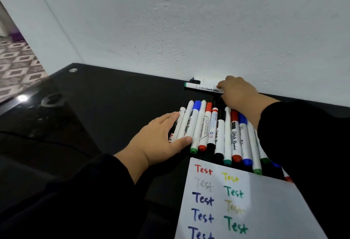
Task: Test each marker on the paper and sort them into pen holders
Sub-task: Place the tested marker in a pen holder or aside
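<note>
Head cam, only one view. A black glossy surface (113, 96) runs up to a white wall (189, 21), and a patterned floor (17, 62) peeks in at the far left of the frame.

Center-right there's a row of markers (217, 134) lying side by side on the surface, caps pointing every which way: blue, red, green and black ends all mixed. The row runs on to the right and slides under the person's right sleeve (303, 153).

The left hand (159, 138) comes in from the lower left and lies flat against the left end of the row. Its fingers are straight and pressed together along the outermost marker, with the thumb laid across the near ends of the first two or three. Looks like touching, not gripping.

The right hand (238, 95) reaches over the row toward the wall, upper center-right of the frame. Its fingers are curled down onto the right end of a green marker (202, 87) that lies sideways, parallel to the wall and apart from the row. Can't tell if it's a real pinch or just fingertips on top. A black marker (196, 81) sits just behind it, tight to the wall.

Bottom center-right, the paper (265, 210) lies with its top edge touching the near ends of the markers. It has "Test" written in two columns, in red, faint grey, blue, yellow and green.
</note>
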`<act>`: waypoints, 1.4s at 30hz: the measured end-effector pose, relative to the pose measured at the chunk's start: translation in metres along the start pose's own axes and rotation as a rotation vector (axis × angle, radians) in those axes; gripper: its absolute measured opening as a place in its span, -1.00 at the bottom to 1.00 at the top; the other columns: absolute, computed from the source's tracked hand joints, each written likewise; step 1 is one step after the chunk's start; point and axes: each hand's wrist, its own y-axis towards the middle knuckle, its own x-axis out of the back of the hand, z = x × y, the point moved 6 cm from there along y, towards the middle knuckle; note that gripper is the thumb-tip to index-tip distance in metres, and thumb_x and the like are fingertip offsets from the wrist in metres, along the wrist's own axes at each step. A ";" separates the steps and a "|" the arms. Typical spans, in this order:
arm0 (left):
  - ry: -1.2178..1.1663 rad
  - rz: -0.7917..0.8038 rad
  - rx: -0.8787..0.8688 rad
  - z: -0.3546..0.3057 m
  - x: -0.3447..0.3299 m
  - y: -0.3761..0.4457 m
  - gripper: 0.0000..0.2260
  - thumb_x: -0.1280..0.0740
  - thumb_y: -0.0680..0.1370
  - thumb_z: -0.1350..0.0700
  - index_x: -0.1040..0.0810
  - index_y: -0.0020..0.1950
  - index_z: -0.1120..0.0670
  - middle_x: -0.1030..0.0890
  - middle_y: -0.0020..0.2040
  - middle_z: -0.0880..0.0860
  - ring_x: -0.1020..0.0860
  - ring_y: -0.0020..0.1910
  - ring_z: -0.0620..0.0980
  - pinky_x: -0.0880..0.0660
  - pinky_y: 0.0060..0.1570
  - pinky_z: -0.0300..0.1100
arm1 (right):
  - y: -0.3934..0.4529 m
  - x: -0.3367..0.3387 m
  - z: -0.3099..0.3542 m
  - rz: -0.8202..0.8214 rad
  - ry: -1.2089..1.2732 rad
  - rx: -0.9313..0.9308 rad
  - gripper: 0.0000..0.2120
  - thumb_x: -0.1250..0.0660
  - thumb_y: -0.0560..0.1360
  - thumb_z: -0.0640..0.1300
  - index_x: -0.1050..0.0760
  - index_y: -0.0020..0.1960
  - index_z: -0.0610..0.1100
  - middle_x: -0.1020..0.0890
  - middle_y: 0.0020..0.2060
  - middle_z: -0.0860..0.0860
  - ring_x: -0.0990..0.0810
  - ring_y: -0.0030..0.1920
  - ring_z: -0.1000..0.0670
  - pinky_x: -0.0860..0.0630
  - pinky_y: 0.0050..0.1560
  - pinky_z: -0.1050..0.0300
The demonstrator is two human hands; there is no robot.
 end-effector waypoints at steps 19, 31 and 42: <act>-0.145 -0.063 0.060 -0.003 0.011 -0.016 -0.34 -0.18 0.53 -0.23 -0.04 0.53 -0.02 -0.10 0.53 -0.08 -0.11 0.48 -0.09 -0.13 0.42 -0.15 | -0.071 0.053 0.012 -0.184 0.165 0.181 -0.78 -0.25 0.53 -0.21 -0.48 0.17 -0.13 -0.55 0.06 -0.05 -0.42 0.11 -0.08 -0.43 0.04 0.00; -0.665 -0.178 0.174 -0.047 0.017 -0.130 -0.79 -0.29 0.53 -0.10 -0.61 0.09 -0.07 -0.60 -0.09 -0.19 -0.51 -0.27 -0.25 -0.34 -0.32 -0.38 | -0.213 0.104 0.038 -0.240 0.176 0.371 -0.77 -0.29 0.50 -0.22 -0.59 0.12 -0.08 -0.59 0.00 0.01 -0.44 0.08 -0.09 -0.35 0.02 0.05; -0.718 -0.123 0.176 -0.076 -0.013 -0.211 -0.77 -0.27 0.55 -0.06 -0.63 -0.16 0.02 -0.63 -0.09 -0.10 -0.53 -0.05 -0.17 -0.34 -0.24 -0.34 | -0.324 0.078 0.031 -0.396 0.511 0.139 -0.75 -0.36 0.47 -0.33 -0.61 0.11 -0.15 -0.54 -0.01 0.01 -0.40 0.10 -0.05 -0.20 0.09 0.26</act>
